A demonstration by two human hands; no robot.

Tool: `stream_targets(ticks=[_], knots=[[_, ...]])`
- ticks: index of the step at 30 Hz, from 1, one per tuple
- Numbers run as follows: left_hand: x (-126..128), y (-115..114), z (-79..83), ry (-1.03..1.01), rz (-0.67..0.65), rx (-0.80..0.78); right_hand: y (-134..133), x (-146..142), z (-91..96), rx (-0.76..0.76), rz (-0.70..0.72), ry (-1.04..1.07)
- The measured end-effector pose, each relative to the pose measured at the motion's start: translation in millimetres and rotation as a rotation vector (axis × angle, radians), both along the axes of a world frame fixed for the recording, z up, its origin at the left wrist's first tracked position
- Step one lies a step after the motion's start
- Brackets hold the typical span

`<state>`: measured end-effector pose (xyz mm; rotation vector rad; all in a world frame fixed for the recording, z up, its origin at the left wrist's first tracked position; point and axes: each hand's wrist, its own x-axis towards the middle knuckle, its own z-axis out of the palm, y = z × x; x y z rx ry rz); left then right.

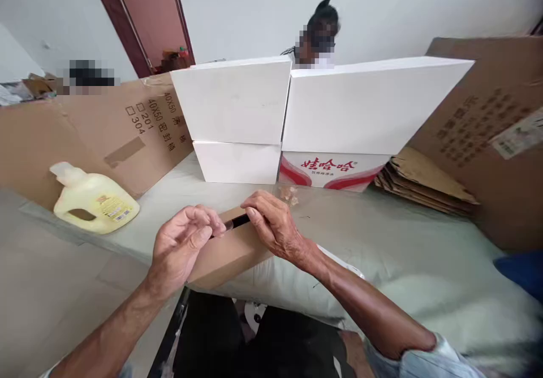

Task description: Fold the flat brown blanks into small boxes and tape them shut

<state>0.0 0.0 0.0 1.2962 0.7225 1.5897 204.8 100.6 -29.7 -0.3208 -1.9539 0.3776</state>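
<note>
A slim black pen-like stick [238, 220], with a clear part near its left end, spans the gap between my two hands. My left hand [183, 241] pinches its left end between thumb and fingertips. Around the right end, the fingers of my right hand [275, 223] are closed, hiding that end. Below the hands, a brown cardboard piece [231, 256] lies on the pale green cloth surface [382, 248]. Just beyond my right hand sits a small clear plastic bag with beige bits [289, 195].
White boxes [237, 103] stand stacked at the back, over a red-and-white carton [335, 168]. A yellow jug [95, 200] lies at left by a large cardboard sheet [139, 140]. Folded cardboard [428, 183] is piled at right. Another person [323, 30] is behind the boxes.
</note>
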Motion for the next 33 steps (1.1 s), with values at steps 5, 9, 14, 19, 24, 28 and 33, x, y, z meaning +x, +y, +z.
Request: stream_targets(ticks=[5,9,14,19,24,28,33], knots=[[-0.4,5.9,-5.1,0.127,0.101,-0.075,-8.7,3.3,4.7,0.039,0.125,0.056],[-5.2,10.1,-12.0,0.207,0.086,-0.128,-16.8,5.0,11.4,0.072,0.084,-0.039],[-11.6,10.9,-14.5,0.276,0.073,-0.161,-16.3,3.4,11.1,0.062,0.147,-0.077],[-12.7,12.0,-12.9,0.303,0.031,-0.187,-19.5,1.5,9.6,-0.092,0.258,-0.024],[-7.2,10.8,-12.2,0.354,0.068,-0.142,-25.0,1.1,14.1,-0.322,0.310,0.041],[-0.3,7.7,-16.1,0.393,0.182,-0.031,-26.3,1.7,15.3,-0.425,0.336,0.053],[4.2,6.0,-16.1,0.548,0.331,0.297,-26.1,3.1,11.6,-0.457,0.310,0.055]])
